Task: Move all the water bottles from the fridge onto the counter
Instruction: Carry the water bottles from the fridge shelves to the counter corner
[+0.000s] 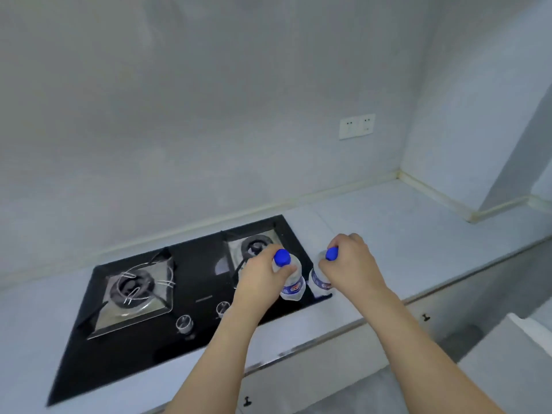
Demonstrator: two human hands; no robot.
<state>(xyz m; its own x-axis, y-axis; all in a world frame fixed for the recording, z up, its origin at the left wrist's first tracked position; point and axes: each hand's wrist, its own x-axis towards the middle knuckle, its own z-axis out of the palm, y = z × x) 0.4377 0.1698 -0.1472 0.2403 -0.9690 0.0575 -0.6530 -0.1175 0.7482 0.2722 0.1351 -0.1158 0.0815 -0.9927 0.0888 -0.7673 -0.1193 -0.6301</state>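
Head view: left hand grips one bottle by its neck, right hand another bottle; both hang upright below the hands, over the surface.

Water bottles: two, the left bottle and the right bottle
Blue caps: two, one on each bottle
Hands: two, the left hand and the right hand
Burners: two on one black hob
Knobs: two
Wall sockets: one double plate
Counter: one
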